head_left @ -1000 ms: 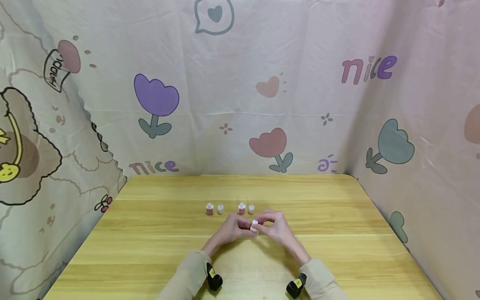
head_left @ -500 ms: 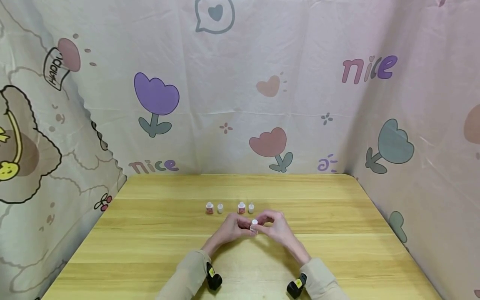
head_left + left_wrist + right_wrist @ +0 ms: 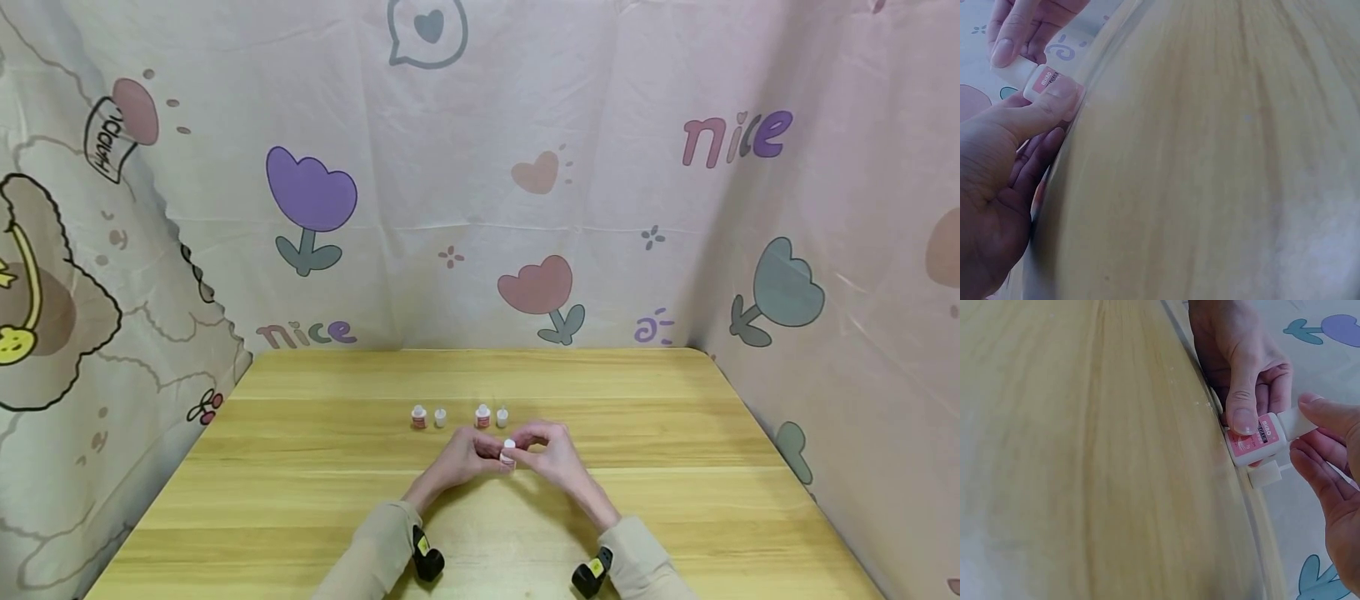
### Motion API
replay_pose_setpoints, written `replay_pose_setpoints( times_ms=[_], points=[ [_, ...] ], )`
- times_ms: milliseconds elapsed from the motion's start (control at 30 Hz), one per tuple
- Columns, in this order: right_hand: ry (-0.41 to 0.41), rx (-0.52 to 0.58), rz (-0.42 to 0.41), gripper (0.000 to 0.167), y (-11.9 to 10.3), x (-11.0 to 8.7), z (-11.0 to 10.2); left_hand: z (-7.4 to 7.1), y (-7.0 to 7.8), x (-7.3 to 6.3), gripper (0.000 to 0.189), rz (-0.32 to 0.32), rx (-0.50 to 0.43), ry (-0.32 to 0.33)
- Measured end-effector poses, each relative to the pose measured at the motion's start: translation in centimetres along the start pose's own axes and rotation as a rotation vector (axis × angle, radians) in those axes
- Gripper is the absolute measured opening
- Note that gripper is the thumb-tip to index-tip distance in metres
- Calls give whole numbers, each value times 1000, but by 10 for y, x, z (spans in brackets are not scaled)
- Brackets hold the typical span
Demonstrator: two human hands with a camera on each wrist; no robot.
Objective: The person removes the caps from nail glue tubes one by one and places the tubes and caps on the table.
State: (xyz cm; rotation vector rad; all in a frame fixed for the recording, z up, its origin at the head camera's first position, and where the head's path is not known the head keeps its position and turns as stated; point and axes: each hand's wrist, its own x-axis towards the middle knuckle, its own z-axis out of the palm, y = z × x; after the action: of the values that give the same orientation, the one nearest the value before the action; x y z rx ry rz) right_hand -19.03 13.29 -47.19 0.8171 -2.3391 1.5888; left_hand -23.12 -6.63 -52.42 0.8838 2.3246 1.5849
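A small white glue bottle point(image 3: 1259, 440) with a pink label stands between both hands, low at the table surface. My left hand point(image 3: 467, 457) grips its body, the thumb lying across the label. My right hand point(image 3: 553, 458) pinches the white cap point(image 3: 1296, 423) at the top between thumb and fingers. The cap sits on the bottle; how tightly cannot be seen. In the left wrist view the same bottle point(image 3: 1038, 81) shows with its cap and part of its pink label. Just beyond the hands stands a small white piece with a thin tip point(image 3: 1266, 475).
Behind the hands, in a row, are two similar bottles, one at left point(image 3: 419, 418) and one nearer the middle point(image 3: 483, 417). Beside each stands a small white piece, the left one point(image 3: 440, 418) and the right one point(image 3: 502, 418). A patterned cloth point(image 3: 450, 292) hangs behind the wooden table point(image 3: 337, 483).
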Motion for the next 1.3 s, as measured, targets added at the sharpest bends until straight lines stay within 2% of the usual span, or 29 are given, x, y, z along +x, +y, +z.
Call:
replay_pose_setpoints(
  times_ms=[267,500,933,1300],
  points=[
    [-20,-2,-34,10,1,-1,0,0,1,-1,19,12,-22,-6],
    [-26,8,-50,11,40,-3,5,0,2,-1,17,-4,-33,2],
    [28,-2,-10,13,40,-2,8,2,1,0,21,-26,-7,28],
    [13,7,20,11,34,-2,7,2,0,1,19,-10,-25,12]
  ],
)
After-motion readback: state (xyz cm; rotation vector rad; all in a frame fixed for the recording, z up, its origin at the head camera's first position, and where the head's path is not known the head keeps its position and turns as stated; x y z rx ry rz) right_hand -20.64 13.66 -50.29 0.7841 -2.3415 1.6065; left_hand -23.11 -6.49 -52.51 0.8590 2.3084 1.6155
